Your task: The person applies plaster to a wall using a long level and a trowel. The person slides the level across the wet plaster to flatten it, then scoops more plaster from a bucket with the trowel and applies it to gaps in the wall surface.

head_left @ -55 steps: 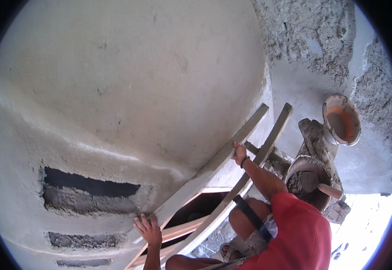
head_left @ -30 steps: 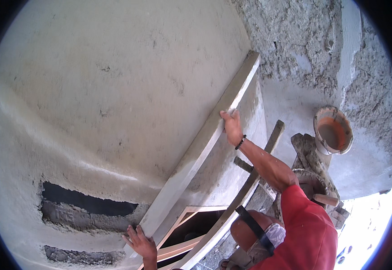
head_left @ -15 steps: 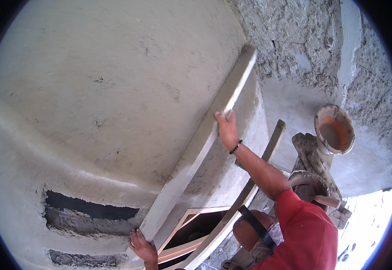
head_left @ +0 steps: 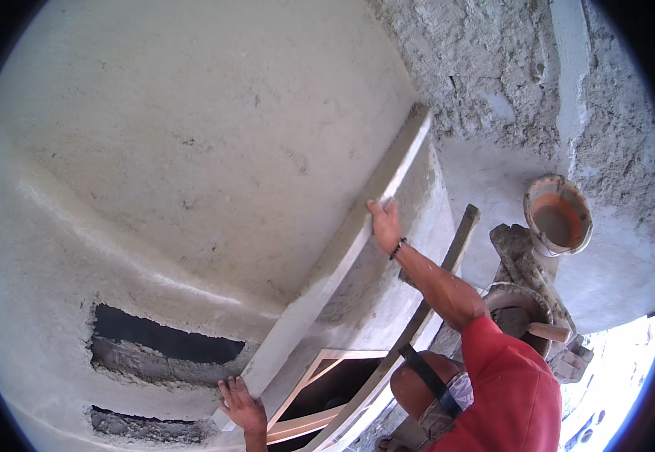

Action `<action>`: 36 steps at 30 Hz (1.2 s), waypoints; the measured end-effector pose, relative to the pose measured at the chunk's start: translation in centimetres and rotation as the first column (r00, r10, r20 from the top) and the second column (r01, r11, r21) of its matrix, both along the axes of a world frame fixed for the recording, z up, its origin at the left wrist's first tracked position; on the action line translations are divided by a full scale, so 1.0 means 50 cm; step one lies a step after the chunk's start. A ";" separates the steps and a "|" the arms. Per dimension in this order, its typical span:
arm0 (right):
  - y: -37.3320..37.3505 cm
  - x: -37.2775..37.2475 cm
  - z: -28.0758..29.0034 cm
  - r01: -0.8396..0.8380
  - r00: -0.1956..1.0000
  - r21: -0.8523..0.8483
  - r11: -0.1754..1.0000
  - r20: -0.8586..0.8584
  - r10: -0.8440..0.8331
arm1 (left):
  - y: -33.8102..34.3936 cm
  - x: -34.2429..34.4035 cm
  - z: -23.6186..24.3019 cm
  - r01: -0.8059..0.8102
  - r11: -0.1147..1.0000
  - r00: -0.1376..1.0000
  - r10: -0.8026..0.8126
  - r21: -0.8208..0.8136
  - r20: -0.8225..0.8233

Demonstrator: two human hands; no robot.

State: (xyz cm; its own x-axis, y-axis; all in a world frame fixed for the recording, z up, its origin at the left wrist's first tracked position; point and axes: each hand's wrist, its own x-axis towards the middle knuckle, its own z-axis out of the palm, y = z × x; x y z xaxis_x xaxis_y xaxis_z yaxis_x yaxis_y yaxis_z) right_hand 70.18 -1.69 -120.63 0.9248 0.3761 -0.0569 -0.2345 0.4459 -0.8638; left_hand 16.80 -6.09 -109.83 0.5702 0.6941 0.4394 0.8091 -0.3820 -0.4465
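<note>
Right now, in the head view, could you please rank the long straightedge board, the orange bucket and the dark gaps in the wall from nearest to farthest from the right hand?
1. Long straightedge board: under the right hand, touching it.
2. Orange bucket: off to the right, on the ledge.
3. Dark gaps in the wall: far lower left, by the left hand.

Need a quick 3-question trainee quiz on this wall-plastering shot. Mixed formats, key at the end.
1. True or false: the right hand rests on the long pale straight board that lies slantwise against the grey plastered wall.
2. Where is the left hand? A) at the board's lower end B) at the board's upper end C) in the air, away from the wall
3. Fill in: the dark unplastered slots lie to the ___ of the board's lower end.
Key: 1 true; 2 A; 3 left.
</note>
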 end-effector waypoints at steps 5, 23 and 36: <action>-0.018 0.008 0.128 -0.037 0.995 -0.031 0.999 0.088 0.040 | 0.005 -0.011 0.028 0.037 0.999 0.999 -0.038 0.039 0.023; -0.007 -0.041 -0.033 -0.054 0.998 0.038 0.998 0.032 0.052 | 0.000 -0.036 -0.013 0.119 0.993 0.993 -0.119 0.015 0.024; -0.009 0.022 0.263 -0.058 0.986 0.012 0.998 0.157 0.055 | 0.017 0.001 0.015 0.074 0.994 0.994 -0.080 0.075 0.073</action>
